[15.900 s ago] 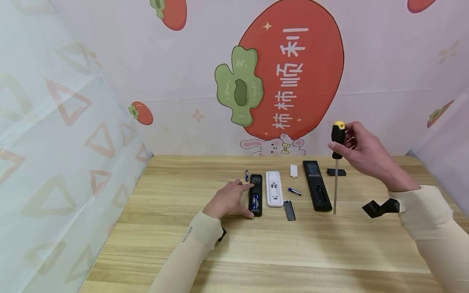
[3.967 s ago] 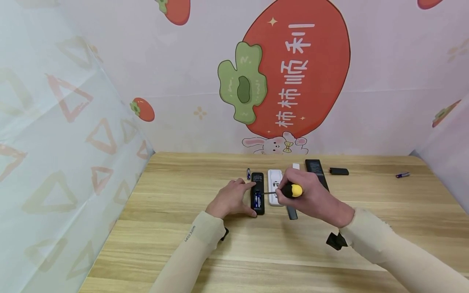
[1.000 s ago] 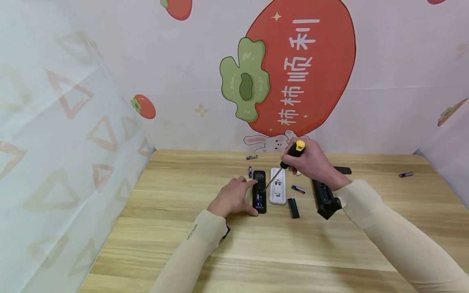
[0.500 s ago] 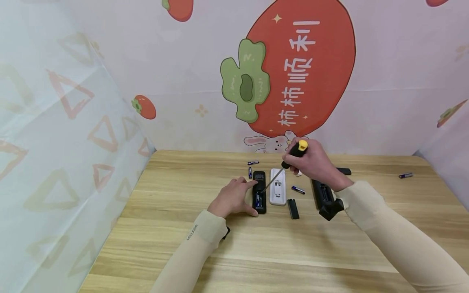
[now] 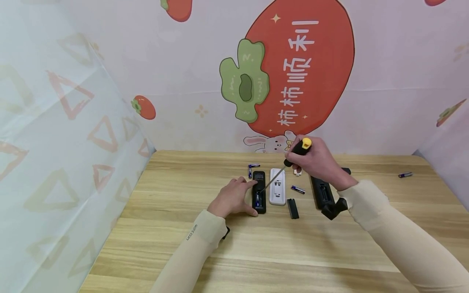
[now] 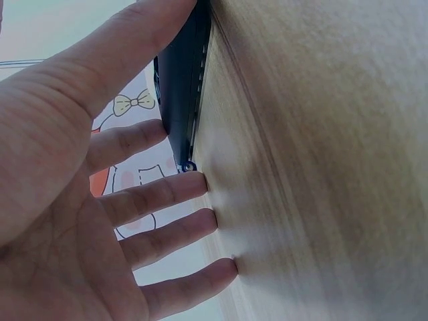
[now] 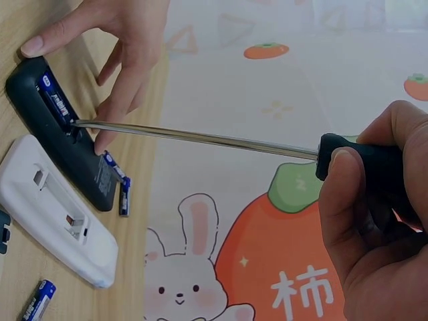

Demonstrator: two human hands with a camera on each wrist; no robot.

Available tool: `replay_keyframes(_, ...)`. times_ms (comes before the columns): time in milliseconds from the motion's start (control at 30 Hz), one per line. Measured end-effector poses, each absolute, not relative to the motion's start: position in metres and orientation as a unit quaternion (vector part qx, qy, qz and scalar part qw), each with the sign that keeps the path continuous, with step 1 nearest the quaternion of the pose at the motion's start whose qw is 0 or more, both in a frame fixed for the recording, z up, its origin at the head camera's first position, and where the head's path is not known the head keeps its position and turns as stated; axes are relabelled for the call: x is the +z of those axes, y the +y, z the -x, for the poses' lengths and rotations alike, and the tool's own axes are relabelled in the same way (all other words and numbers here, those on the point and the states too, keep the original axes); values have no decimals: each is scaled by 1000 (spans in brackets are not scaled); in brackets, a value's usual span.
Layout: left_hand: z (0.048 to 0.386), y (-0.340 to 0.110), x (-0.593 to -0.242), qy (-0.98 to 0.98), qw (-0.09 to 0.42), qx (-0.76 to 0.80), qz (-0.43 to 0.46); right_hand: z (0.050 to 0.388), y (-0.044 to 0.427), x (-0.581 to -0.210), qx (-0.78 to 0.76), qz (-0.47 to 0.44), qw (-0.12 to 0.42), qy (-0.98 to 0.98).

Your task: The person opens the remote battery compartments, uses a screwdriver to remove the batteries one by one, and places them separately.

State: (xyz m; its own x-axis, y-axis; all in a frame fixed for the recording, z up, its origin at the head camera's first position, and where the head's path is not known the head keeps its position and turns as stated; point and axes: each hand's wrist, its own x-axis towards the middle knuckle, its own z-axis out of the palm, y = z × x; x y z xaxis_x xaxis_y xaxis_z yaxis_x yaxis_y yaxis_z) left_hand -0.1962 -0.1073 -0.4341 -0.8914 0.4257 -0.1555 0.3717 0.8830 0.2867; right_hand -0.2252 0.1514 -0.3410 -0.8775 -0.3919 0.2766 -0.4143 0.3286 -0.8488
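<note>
My right hand (image 5: 318,159) grips the black-and-yellow handle of a screwdriver (image 5: 275,176), held at a slant. Its tip reaches into the battery compartment of the small black remote control (image 5: 258,179), at the end of a blue battery (image 7: 56,97); beside that battery the compartment looks vacant. My left hand (image 5: 234,196) lies left of this remote, fingers spread and fairly straight. Its thumb touches the near end and its index finger the left side, while the other fingertips rest on the table in the left wrist view. Two batteries (image 5: 253,165) lie together behind the remote.
A white remote (image 5: 277,197) with its compartment bare lies just right. Further right are a loose battery (image 5: 298,189), a dark cover (image 5: 293,208), a white cover (image 5: 297,172), and a larger black remote (image 5: 322,195). Another battery (image 5: 405,175) lies far right.
The screwdriver went from upright at the right to the small remote. One of its two batteries has left the compartment. A battery behind it rolled nearer; another now lies far right.
</note>
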Motion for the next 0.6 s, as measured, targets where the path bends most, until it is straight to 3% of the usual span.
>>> replay_keyframes(600, 196, -106, -432, 965, 115, 126, -198, 216, 157, -327, 521, -240, 37, -818)
